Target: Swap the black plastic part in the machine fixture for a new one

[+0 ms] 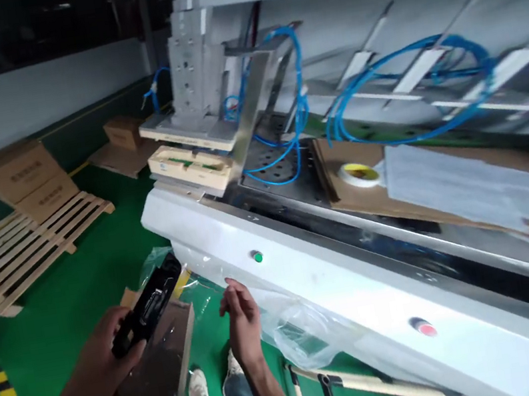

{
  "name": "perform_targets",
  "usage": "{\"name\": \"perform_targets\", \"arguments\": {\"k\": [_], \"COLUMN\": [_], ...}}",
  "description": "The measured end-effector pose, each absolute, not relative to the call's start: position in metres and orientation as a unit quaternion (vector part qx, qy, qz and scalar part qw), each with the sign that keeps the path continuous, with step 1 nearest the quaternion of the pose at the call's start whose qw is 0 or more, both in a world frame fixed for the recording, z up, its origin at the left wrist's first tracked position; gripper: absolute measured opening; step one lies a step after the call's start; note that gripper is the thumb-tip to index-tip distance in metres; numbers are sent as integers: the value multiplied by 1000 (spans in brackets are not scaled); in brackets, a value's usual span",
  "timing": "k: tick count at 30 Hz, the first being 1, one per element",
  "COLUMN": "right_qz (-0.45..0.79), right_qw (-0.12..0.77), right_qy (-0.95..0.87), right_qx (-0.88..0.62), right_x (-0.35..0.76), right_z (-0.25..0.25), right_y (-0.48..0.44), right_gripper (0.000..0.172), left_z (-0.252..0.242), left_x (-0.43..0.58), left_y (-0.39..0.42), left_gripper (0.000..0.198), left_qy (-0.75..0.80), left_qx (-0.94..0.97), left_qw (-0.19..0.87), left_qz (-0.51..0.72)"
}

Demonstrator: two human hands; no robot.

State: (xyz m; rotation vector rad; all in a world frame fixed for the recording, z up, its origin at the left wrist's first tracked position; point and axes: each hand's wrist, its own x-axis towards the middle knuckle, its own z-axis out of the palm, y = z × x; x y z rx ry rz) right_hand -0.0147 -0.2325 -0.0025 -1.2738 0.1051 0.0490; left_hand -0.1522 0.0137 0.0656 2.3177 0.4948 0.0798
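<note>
Beside white machine [308, 278] | left hand [102, 360] fingers grip black oblong part [148, 305] | right hand [242, 323] fingers pinch clear crinkly bag [291, 329] — glossy

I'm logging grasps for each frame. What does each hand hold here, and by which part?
The left hand grips a black part by its lower end. The right hand pinches the edge of a clear plastic bag in its fingers.

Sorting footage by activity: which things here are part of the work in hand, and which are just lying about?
In hand:
left hand holding black part
right hand pinching clear plastic bag

Lying about:
tape roll
wooden pallet
cardboard boxes
blue hoses
</note>
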Motion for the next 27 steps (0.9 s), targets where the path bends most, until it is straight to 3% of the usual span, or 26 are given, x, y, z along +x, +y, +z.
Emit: {"name": "perform_targets", "arguments": {"k": [6, 13, 19, 27], "right_qz": [-145, -253, -288, -281], "right_qw": [763, 723, 672, 689], "right_qy": [114, 253, 389, 438], "right_qx": [-619, -592, -560, -505], "right_x": [-8, 8, 9, 14], "right_z": [21, 22, -1, -7], "right_y": [-334, -435, -482, -477], "right_gripper": [55, 65, 81, 89], "left_z": [96, 116, 113, 95], "left_x": [-42, 85, 148, 146], "left_y": [-57, -175, -239, -229], "left_gripper": [49, 38, 51, 64], "left_qy": [22, -139, -129, -30], "left_qx": [929, 903, 856, 766], "left_qw": [368, 396, 477, 640], "left_qz": [-4, -92, -151, -58]}}
